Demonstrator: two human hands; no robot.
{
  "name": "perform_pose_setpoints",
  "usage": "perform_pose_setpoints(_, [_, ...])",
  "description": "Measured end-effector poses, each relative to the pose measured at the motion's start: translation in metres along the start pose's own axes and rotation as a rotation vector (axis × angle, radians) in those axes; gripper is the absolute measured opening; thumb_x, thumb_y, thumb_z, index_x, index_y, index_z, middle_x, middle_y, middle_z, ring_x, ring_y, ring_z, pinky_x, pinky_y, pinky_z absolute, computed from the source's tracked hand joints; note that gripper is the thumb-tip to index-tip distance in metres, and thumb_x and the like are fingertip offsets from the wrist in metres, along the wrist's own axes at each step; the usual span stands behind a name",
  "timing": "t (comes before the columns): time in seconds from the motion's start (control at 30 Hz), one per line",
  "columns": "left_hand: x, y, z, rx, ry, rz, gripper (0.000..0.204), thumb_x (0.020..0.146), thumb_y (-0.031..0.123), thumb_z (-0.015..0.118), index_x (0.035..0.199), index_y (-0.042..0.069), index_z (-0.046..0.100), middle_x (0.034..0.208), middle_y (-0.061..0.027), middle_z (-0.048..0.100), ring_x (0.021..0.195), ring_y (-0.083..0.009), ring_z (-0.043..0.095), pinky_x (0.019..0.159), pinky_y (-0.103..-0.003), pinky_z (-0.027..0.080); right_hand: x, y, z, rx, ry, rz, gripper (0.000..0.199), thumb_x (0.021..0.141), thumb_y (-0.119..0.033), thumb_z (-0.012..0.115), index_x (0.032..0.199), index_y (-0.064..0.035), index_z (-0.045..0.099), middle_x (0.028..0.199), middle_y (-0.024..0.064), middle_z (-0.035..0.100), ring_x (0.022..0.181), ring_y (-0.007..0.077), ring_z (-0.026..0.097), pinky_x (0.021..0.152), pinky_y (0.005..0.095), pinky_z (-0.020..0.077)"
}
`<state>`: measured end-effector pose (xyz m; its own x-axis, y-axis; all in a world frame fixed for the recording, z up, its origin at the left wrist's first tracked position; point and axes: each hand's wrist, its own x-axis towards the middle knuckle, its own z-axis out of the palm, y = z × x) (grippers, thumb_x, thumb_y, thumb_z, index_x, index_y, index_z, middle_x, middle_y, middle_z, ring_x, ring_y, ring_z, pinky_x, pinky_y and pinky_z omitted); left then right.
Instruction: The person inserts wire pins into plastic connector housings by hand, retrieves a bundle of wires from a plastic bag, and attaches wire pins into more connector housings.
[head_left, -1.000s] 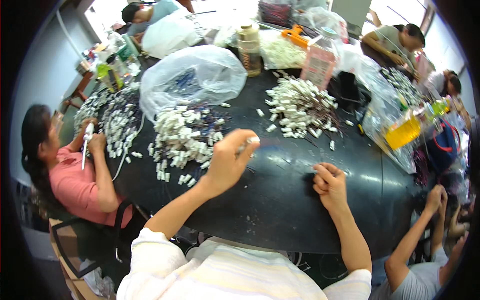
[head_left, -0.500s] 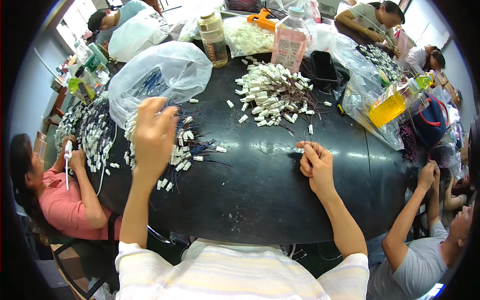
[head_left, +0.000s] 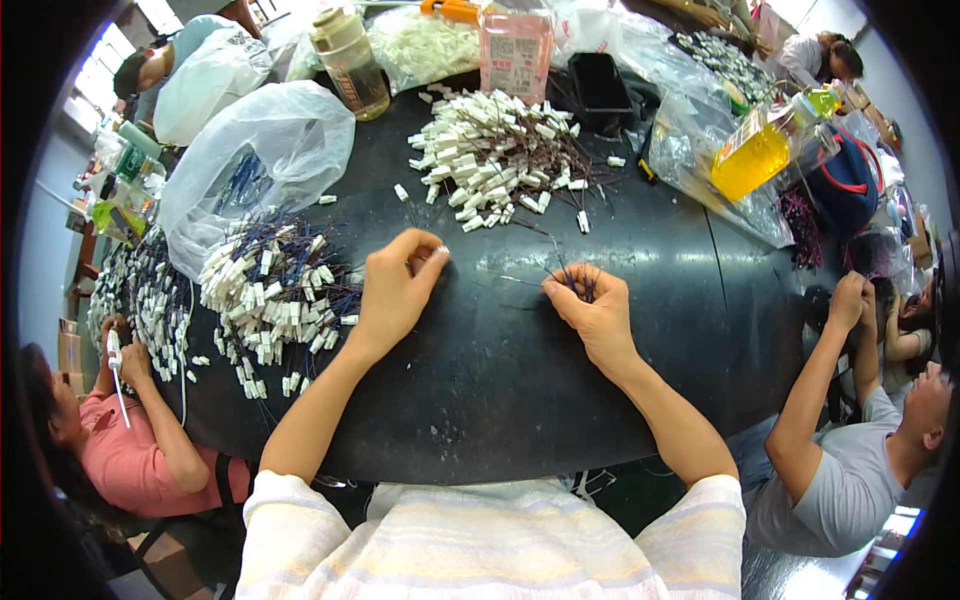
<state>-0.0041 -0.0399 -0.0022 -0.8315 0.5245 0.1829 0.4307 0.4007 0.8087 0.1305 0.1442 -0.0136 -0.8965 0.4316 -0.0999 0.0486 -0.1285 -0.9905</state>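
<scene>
My left hand [head_left: 398,292] hovers above the black table, left of the middle. Its thumb and forefinger are brought together, and whatever they pinch, if anything, does not show. My right hand [head_left: 592,308] is closed around a few thin dark wires [head_left: 573,280], whose ends stick out past the fingertips. In front of the hands, a heap of white connectors on brown wires [head_left: 490,160] covers part of the table. Left of my left hand spreads another pile of white connectors with dark blue wires [head_left: 275,295].
A clear plastic bag [head_left: 310,130] lies behind the left pile. A bottle [head_left: 352,70], a pink bottle [head_left: 514,55] and a black tray [head_left: 598,85] stand farther back. The yellow bottle [head_left: 750,152] is at the right. Co-workers [head_left: 150,450] sit on both sides.
My left hand has come from over the left pile toward the middle, closer to my right hand. More dark wires show at my right hand. The whole view has shifted.
</scene>
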Motion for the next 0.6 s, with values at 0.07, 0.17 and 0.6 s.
perform_pose_setpoints(0.07, [-0.018, 0.005, 0.008, -0.25, -0.087, -0.114, 0.011, 0.08, 0.008, 0.061, 0.088, 0.0, 0.059, 0.072, -0.0016, 0.059, 0.06, -0.005, 0.049, 0.052, -0.019, 0.037, -0.001, 0.0, 0.008, -0.076, -0.008, -0.085, 0.008, 0.077, -0.007, 0.064, 0.078, 0.0, 0.062, 0.063, -0.0074, 0.05, 0.058, -0.0009, 0.04, 0.051, 0.0152, 0.0313])
perform_pose_setpoints(0.17, [-0.033, 0.01, 0.012, -0.545, -0.226, -0.241, 0.017, 0.083, 0.008, 0.059, 0.097, -0.001, 0.056, 0.078, -0.0024, 0.06, 0.063, -0.0039, 0.049, 0.053, -0.017, 0.037, -0.001, -0.004, 0.01, -0.146, -0.059, -0.044, 0.007, 0.076, -0.006, 0.064, 0.076, 0.0003, 0.061, 0.061, -0.0081, 0.047, 0.056, -0.0011, 0.038, 0.049, 0.0157, 0.029])
perform_pose_setpoints(0.6, [-0.042, 0.004, 0.018, -0.516, -0.201, -0.073, 0.016, 0.083, 0.001, 0.058, 0.098, -0.002, 0.058, 0.082, -0.0007, 0.057, 0.071, -0.0033, 0.05, 0.06, -0.017, 0.04, -0.004, -0.005, 0.01, -0.168, -0.132, -0.017, 0.007, 0.074, -0.004, 0.063, 0.071, 0.0002, 0.059, 0.056, -0.0088, 0.041, 0.053, -0.0013, 0.034, 0.047, 0.0167, 0.0274])
